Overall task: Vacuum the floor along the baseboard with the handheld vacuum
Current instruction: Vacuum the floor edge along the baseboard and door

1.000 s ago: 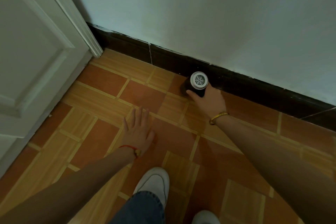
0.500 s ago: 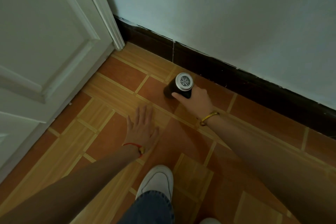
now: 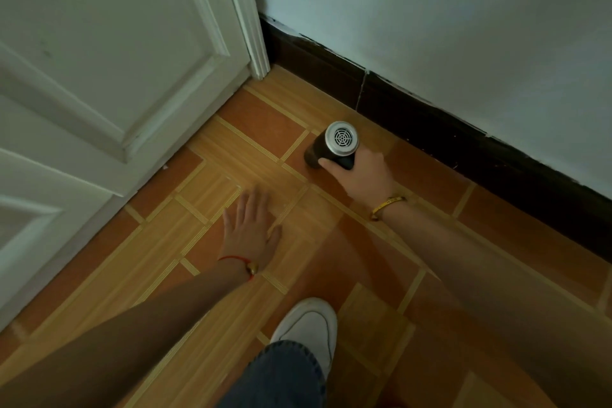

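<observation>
The handheld vacuum (image 3: 332, 146) is a short black cylinder with a silver grilled end facing up at me. Its lower end points down at the orange tiled floor (image 3: 265, 122), a short way out from the dark baseboard (image 3: 430, 129). My right hand (image 3: 362, 174) grips its body from the right side; a gold bangle sits on that wrist. My left hand (image 3: 251, 228) lies flat on the floor with fingers spread, holding nothing, to the lower left of the vacuum. A red string bracelet is on the left wrist.
A white panelled door (image 3: 109, 76) and its frame (image 3: 246, 16) stand at the left, meeting the baseboard in the corner. The pale wall (image 3: 447, 26) rises above the baseboard. My white shoe (image 3: 309, 325) and jeans leg are at the bottom centre.
My right hand has slid the vacuum leftward along the baseboard toward the door corner. My left hand stays flat on the floor; the view has shifted left with it.
</observation>
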A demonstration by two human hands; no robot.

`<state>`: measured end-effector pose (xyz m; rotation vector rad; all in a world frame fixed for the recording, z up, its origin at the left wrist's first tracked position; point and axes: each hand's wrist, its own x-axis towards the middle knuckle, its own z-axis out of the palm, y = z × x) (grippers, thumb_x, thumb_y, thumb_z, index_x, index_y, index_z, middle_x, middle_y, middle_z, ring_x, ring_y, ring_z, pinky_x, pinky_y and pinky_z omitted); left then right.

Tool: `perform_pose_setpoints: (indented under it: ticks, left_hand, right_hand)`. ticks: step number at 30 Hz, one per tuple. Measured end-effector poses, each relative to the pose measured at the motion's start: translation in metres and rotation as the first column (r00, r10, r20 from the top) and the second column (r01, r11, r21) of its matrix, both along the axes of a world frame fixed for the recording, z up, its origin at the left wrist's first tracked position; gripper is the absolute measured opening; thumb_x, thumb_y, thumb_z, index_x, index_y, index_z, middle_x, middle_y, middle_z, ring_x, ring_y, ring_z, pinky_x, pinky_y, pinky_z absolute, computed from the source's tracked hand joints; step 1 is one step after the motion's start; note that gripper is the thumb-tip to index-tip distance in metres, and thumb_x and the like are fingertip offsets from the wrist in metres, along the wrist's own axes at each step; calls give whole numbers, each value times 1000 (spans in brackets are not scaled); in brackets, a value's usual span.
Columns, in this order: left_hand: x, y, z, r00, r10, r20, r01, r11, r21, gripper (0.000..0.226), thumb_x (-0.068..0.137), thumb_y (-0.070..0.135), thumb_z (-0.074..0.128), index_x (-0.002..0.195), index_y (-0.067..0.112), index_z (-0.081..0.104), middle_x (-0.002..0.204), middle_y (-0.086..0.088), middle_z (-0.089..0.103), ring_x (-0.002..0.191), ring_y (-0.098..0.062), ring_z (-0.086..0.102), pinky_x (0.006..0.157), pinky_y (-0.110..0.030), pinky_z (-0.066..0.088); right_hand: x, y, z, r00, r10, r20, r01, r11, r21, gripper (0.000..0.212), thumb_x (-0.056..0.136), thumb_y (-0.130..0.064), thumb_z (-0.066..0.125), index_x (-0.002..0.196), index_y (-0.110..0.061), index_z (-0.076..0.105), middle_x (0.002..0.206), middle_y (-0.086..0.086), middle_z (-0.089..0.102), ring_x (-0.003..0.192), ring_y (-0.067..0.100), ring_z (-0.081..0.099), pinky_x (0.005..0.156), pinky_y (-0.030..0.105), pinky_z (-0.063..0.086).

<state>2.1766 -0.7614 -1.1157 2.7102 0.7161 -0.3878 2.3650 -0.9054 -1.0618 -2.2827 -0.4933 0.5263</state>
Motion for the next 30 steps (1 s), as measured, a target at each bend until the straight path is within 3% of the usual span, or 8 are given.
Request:
perform_pose_setpoints:
  ticks: [6,13,17,23,30]
  left_hand:
    - [-14,9,4,997,72,-24,-72,997,23,73,100,44,36,157,20,-1,165,-4,-7,152,-29,-10,121,-56,-2]
    - [-24,5,11,993,114,-10,-114,993,14,73,100,43,37,157,20,-3,165,-7,-8,151,-29,-11,119,-54,-4]
    - [-24,3,10,995,103,11,-103,995,-1,73,100,44,38,157,19,-1,165,-7,-5,152,-30,-9,120,-56,-2]
    - [-18,3,11,997,82,10,-82,997,8,73,100,45,37,157,18,0,165,-6,-5,152,-30,-9,121,-57,-1]
    - [-18,10,11,996,93,-2,-93,996,1,73,100,44,35,157,20,-4,165,-5,-10,151,-29,-12,121,-56,-3]
  right_hand:
    - [-31,13,-1,995,99,-8,-98,993,64,57,84,-44,76,127,-10,61,118,5,70,111,17,65,83,19,47]
    - [-54,21,3,975,214,-55,-213,977,27,59,83,-47,76,129,-14,60,119,4,69,117,20,63,97,35,54]
    - [-58,18,10,963,262,-64,-262,965,2,56,84,-43,77,127,-12,61,122,5,69,118,21,63,97,32,52]
    - [-50,12,13,960,269,-80,-272,962,-27,52,84,-43,77,125,-12,64,119,6,70,115,19,64,91,25,50]
    - [-19,21,7,988,156,19,-154,985,-74,59,82,-48,76,128,-14,61,119,5,69,110,20,66,90,36,57]
